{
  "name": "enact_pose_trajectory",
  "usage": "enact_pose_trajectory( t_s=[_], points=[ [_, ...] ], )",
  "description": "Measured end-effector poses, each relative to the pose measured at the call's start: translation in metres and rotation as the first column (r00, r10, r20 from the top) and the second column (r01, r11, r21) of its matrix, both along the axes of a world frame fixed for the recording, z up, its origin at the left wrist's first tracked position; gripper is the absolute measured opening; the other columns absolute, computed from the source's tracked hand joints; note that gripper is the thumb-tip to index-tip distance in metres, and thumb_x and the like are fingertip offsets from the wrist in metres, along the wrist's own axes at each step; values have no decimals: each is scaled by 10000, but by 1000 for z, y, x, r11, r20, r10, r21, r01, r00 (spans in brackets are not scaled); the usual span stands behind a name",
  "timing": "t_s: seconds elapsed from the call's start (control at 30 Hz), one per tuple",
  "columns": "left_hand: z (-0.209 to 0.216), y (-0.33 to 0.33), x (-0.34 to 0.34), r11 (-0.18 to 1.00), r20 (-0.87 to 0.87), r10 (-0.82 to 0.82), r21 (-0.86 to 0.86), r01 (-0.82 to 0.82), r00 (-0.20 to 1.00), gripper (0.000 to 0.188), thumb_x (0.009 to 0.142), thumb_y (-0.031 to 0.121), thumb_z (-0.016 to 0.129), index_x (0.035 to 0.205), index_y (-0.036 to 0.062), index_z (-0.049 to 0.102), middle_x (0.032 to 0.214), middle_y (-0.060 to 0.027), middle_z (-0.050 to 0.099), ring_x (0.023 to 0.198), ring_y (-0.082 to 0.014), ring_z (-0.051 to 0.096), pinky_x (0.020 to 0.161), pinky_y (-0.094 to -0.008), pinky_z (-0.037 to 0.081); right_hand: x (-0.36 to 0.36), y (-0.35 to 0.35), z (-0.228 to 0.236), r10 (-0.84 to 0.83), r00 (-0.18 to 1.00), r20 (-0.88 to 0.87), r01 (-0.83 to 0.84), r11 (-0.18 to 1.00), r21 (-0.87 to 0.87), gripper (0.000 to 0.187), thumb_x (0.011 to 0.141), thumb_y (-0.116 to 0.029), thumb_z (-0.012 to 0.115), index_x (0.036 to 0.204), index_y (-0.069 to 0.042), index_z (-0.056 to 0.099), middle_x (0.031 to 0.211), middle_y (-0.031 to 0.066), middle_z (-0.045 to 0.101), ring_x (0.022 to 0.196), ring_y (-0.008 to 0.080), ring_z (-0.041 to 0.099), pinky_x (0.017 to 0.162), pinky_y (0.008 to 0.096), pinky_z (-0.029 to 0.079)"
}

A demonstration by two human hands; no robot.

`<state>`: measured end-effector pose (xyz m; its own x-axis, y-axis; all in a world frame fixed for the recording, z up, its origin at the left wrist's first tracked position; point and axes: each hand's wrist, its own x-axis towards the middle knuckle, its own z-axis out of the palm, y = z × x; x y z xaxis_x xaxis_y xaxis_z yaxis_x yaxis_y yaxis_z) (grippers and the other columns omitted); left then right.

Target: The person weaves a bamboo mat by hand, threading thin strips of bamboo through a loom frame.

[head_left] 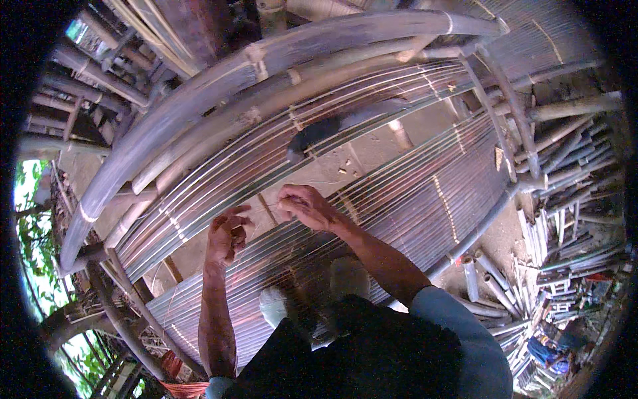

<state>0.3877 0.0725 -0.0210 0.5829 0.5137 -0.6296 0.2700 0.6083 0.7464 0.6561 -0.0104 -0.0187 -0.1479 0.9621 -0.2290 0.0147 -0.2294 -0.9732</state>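
Note:
I look down on a lattice of thin bamboo slats (412, 199) laid side by side across thick bamboo poles. My left hand (226, 236) hovers over the slats with fingers curled and apart, thumb and forefinger close together. My right hand (307, 205) rests on the slats a little to the right, fingers pinched on a thin pale strip (269, 207) that runs between the two hands. Whether the left hand also grips that strip is unclear. My feet in pale shoes (349, 276) stand on the slats below the hands.
A thick curved bamboo pole (199, 100) arches over the slats. A dark curved blade-like object (312, 133) lies on the slats beyond the hands. Cut bamboo pieces (565, 233) are piled at right. Green foliage (33, 233) shows at the left edge.

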Motion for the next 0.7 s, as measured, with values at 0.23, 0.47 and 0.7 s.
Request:
enact_pose_trajectory(
  t_s=[0.23,0.47,0.7],
  points=[
    [65,-49,40,994,184,31,95,-50,982,878,911,101,660,1587,236,117,1497,-239,413,618,-61,551,433,-157,356,-16,-16,57,115,952,283,-201,933,298,143,942,-138,612,983,-16,674,913,133,658,805,216,661,691,335,523],
    [101,-43,36,953,129,3,299,-42,992,884,911,188,695,1585,245,125,1400,-216,518,631,-62,564,429,-176,374,14,-14,68,-75,948,309,-33,943,330,132,924,-126,638,945,2,665,880,93,637,769,157,607,645,295,481],
    [105,-49,-9,885,-33,80,462,-56,996,893,914,197,695,1585,250,107,1344,-209,547,650,-84,582,443,-195,401,32,-17,104,-117,904,411,-12,954,299,115,935,-97,627,930,6,679,781,34,579,666,68,484,576,256,394]
  ],
)
